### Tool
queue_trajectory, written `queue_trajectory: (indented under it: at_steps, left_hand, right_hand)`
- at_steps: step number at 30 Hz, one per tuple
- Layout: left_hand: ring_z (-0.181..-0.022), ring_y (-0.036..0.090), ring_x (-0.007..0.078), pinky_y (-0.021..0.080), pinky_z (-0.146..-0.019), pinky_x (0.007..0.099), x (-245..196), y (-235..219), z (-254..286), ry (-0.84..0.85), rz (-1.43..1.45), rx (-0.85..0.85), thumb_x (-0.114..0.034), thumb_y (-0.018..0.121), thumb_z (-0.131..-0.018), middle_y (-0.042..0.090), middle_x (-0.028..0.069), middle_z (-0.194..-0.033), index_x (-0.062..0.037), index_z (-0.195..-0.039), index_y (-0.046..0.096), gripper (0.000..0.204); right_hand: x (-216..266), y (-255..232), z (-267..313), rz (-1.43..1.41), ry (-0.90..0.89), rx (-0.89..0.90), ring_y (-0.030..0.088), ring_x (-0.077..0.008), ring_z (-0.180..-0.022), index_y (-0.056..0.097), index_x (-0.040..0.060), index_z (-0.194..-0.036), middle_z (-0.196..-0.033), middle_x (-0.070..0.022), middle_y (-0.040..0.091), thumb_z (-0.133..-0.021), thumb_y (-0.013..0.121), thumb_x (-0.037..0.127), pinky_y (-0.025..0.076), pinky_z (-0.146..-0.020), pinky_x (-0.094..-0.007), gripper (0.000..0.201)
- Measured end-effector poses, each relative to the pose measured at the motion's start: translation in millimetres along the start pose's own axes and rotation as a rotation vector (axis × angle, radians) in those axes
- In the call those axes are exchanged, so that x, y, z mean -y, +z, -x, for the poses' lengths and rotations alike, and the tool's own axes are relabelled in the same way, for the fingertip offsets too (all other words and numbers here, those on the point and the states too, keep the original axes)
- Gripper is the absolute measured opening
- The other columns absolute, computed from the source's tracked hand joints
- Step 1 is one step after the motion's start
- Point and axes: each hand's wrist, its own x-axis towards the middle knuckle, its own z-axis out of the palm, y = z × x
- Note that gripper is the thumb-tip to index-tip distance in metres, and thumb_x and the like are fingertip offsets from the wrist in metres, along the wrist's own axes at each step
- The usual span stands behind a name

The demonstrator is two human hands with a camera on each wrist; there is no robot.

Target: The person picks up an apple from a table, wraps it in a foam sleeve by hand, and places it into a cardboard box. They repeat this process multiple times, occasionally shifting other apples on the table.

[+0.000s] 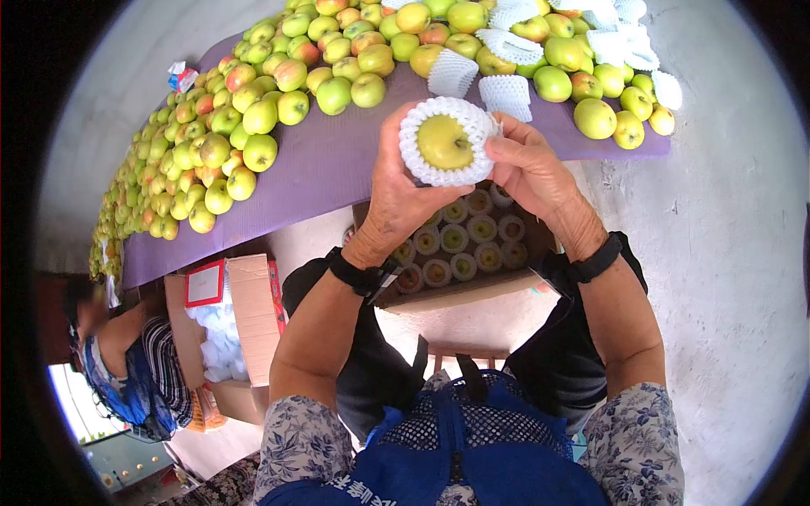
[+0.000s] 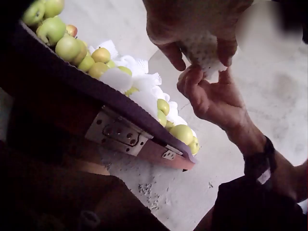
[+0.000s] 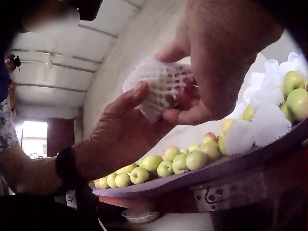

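A yellow-green apple (image 1: 443,142) sits inside a white foam net (image 1: 411,142), held up in front of the chest with its stem end showing. My left hand (image 1: 396,192) grips the netted apple from the left and below. On the other side my right hand (image 1: 538,173) pinches the net's edge between thumb and fingers. In the right wrist view the foam net (image 3: 159,84) is stretched around the apple, between the left hand (image 3: 127,118) and the right hand (image 3: 221,57). The left wrist view shows the net (image 2: 204,52) mostly covered by fingers.
Behind the hands, a purple-covered table (image 1: 337,160) bears a large heap of apples (image 1: 240,118) and loose foam nets (image 1: 506,94). Below them stands a carton (image 1: 460,295) of netted apples. Another carton (image 1: 251,295) with white foam is at left, near a seated person (image 1: 139,363).
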Motion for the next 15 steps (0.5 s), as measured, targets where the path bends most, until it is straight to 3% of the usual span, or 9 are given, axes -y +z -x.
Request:
queue_trajectory:
  at_steps: [11,15]
  left_hand:
    - [-0.117,0.049,0.0186,0.042,-0.101,0.0337,-12.9,2.0,1.4,0.020,0.075,0.047,-0.004,0.084,-0.063,0.047,0.0102,-0.127,-0.0036,-0.135,0.028,0.091]
    - [-0.118,0.049,0.0185,0.042,-0.101,0.0337,-11.1,0.5,1.0,0.036,-0.007,0.053,-0.003,0.084,-0.064,0.046,0.0102,-0.128,-0.0039,-0.135,0.027,0.091]
  right_hand:
    - [-4.1,-2.0,4.5,-0.276,-0.017,0.130,0.056,-0.0202,-0.113,0.051,-0.0026,-0.121,-0.122,-0.0108,0.058,-0.094,0.057,0.018,0.045,-0.099,-0.0378,0.035]
    - [-11.8,0.6,2.5,-0.256,-0.049,0.060,0.056,-0.0198,-0.113,0.051,-0.0008,-0.121,-0.123,-0.0096,0.057,-0.094,0.056,0.019,0.044,-0.099,-0.0382,0.033]
